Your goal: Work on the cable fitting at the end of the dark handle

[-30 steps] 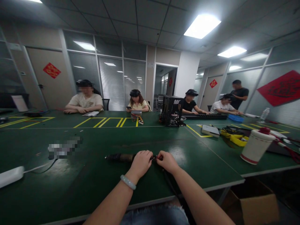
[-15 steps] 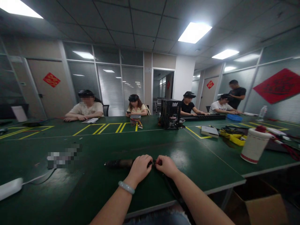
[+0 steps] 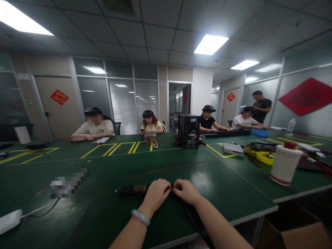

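Note:
A long dark cylinder [image 3: 132,189] with a small metal tip at its left end lies across the green table in front of me. My left hand [image 3: 158,194] covers its right end, fingers curled inward. Close beside it, my right hand [image 3: 188,192] is closed in a pinch, fingertips almost touching those of the left. Whatever small part sits between the fingertips is hidden. From beneath my right hand a black strap or cable [image 3: 193,218] runs down toward the table's front edge. A pale bangle [image 3: 140,217] is on my left wrist.
A black computer case [image 3: 188,131] stands mid-table. To the right are a white cup [image 3: 286,165], a yellow tray [image 3: 266,158] and a flat grey box [image 3: 233,149]. A white device with a cord [image 3: 10,221] lies at left. Several people sit across the table.
The view has tilted slightly upward, so the table and hands appear lower. My fingertips have shifted a little at the cylinder's right end; the cylinder stays on the table.

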Demonstrator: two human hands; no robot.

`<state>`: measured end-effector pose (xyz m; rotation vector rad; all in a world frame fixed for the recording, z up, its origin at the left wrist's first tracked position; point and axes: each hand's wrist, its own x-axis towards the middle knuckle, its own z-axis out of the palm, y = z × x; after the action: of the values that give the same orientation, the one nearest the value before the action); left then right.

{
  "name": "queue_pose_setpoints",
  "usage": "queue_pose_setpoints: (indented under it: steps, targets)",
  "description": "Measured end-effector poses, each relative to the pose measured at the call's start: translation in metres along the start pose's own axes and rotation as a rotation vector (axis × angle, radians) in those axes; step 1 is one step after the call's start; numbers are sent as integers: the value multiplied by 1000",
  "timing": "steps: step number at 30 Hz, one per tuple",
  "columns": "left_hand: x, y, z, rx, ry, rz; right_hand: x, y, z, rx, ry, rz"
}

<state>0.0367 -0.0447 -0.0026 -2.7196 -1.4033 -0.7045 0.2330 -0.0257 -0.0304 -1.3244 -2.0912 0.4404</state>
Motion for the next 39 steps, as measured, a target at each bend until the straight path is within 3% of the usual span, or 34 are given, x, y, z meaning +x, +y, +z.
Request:
queue_pose_setpoints:
  steps: [12,39]
  targets:
    - [0,-2,1,-59,11,-18,4,8,2,145,-52,46]
    - [-3,-1,-2,-84,-7,-34,4,13,4,149,-36,47]
